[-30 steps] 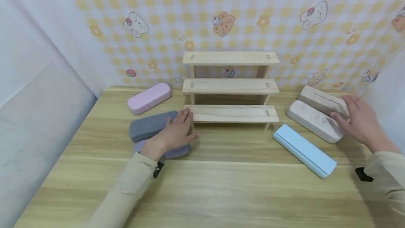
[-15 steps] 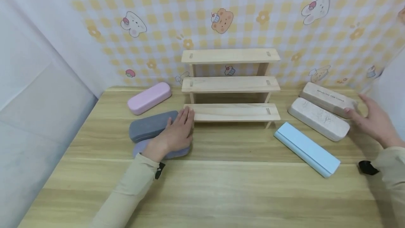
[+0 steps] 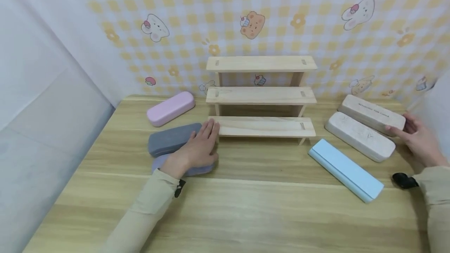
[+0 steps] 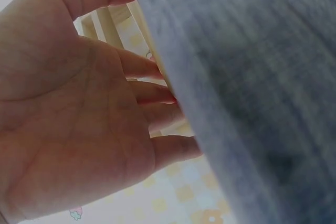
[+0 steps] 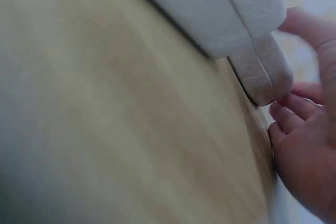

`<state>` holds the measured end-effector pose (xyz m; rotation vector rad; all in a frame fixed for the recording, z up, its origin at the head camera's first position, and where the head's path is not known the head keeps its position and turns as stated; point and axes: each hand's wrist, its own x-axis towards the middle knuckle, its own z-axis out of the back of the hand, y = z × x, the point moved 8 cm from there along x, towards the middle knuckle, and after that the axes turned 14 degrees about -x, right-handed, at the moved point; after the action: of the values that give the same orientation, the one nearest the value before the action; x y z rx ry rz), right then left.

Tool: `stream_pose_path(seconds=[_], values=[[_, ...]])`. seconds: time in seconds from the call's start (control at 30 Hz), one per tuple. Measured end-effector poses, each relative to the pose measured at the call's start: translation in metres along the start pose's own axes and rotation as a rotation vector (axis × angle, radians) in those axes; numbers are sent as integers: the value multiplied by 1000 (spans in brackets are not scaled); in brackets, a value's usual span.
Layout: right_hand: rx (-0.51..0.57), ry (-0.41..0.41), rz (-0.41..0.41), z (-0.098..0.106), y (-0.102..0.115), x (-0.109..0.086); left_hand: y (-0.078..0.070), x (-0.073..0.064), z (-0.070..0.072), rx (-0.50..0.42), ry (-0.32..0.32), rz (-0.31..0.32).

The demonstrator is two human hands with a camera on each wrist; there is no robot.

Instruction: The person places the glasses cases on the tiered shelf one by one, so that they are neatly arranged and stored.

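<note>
In the head view my right hand [image 3: 420, 139] grips the right end of a beige glasses case [image 3: 369, 112] with printed lettering, its thumb on the near side and fingers round the end. A white marbled glasses case [image 3: 360, 136] lies alongside, just nearer. My left hand [image 3: 195, 149] reaches over a slate-blue glasses case [image 3: 165, 143] and a lavender-blue one [image 3: 159, 161] beneath the wrist. Its extended fingers touch the left end of the lowest step of a wooden three-step rack [image 3: 260, 126]. In the left wrist view, a blue-grey case [image 4: 252, 77] covers the right side.
A light blue folding-style case [image 3: 346, 171] lies slanted right of the rack. The pink glasses case [image 3: 171, 108] sits at the back left of the wooden table [image 3: 246, 214]. Behind the rack hangs a yellow checked cloth [image 3: 274, 15]; white walls flank both sides.
My right hand has drawn back from over the two pale cases to the beige case's right end, uncovering its lettering. The left hand stays on the rack, its thumb drawn in.
</note>
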<state>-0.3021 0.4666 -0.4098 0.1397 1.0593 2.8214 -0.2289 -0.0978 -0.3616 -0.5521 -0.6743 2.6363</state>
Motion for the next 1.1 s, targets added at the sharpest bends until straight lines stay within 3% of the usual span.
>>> stream_pose_path(seconds=[0.17, 0.37, 0.57, 1.1], values=[[-68, -12, 109, -2, 0, 4, 1, 0, -2, 13, 0, -8], [-207, -27, 89, -1, -8, 3, 0, 0, -8, 30, -22, -30], [-199, -53, 78, -1, -15, 0, -4, -3, -12, 57, -38, -46], [-144, -69, 55, -4, -13, 15, -4, -1, -2, 54, -81, -49]])
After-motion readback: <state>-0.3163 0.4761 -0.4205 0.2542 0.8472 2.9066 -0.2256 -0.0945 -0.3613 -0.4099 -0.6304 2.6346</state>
